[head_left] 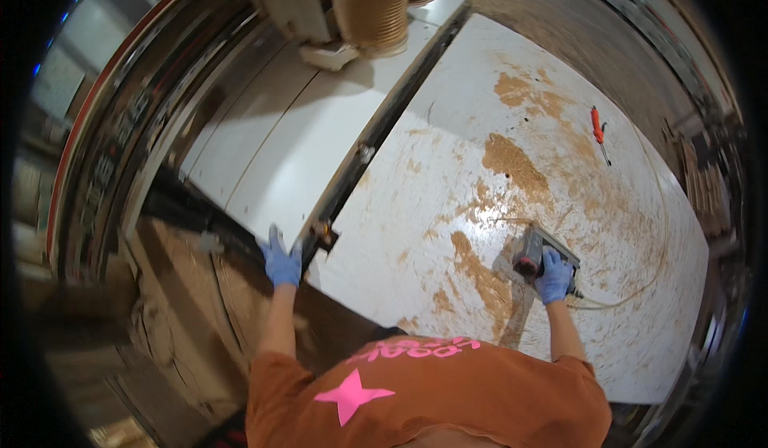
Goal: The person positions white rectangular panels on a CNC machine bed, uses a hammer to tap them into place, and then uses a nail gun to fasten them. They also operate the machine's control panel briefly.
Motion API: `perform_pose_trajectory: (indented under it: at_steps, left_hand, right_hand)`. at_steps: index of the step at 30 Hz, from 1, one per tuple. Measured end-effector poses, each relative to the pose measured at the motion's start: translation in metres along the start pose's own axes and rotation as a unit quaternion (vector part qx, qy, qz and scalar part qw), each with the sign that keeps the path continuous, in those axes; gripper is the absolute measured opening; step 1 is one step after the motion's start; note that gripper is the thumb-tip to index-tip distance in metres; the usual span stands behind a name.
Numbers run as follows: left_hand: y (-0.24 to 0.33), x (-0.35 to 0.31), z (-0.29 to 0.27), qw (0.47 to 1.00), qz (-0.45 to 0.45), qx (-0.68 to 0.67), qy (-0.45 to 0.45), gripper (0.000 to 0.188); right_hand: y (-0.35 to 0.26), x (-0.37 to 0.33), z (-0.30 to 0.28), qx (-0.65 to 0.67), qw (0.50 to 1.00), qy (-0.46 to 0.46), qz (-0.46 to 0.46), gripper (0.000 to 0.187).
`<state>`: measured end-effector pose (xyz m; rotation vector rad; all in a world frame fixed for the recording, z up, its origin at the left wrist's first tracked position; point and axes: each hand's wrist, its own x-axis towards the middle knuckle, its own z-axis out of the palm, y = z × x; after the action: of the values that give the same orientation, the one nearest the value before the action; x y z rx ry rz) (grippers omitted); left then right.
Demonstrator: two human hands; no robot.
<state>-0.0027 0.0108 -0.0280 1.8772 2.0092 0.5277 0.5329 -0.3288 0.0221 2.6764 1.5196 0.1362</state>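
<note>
My right hand [554,278], in a blue glove, is closed round the handle of a dark grey and black nail gun [529,254]. A thin pale hose [632,294] runs from its handle end and curves away over the white table [384,232]. My left hand [282,264], also gloved in blue, lies with fingers spread at the near edge of a white panel [280,176], beside a dark rail [352,168]. Nothing shows in the left hand. Its palm side is hidden.
Sawdust [512,164] is strewn in patches over the table. A red-handled screwdriver-like tool [598,128] lies toward the far right. Thick ribbed tan hoses [372,8] hang over the machine at the far left. Brown boards or cardboard [180,288] lie below on the left.
</note>
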Motion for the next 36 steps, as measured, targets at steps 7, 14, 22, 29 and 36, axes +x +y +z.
perform_pose_trajectory:
  at_steps: [7,14,22,29,36]
  left_hand:
    - [0.007,0.002,-0.004,1.000,-0.004,0.015,0.012,0.081]
    - [0.005,-0.004,-0.010,1.000,-0.011,0.010,0.013,0.080]
    - [0.018,-0.006,-0.026,0.995,-0.059,0.056,-0.062,0.085]
    - [0.017,-0.001,-0.023,0.996,-0.063,0.045,-0.055,0.084]
    - [0.019,-0.005,-0.023,0.995,-0.061,0.061,-0.048,0.083]
  right_hand:
    - [0.001,-0.089,0.019,0.119,0.988,0.092,-0.035,0.054]
    - [-0.061,-0.132,0.038,0.178,0.937,0.203,-0.222,0.045]
    - [-0.101,-0.157,0.077,0.240,0.924,0.116,-0.274,0.047]
    - [-0.100,-0.155,0.088,0.232,0.928,0.121,-0.265,0.048]
    - [-0.086,-0.153,0.117,0.157,0.914,0.172,-0.333,0.048]
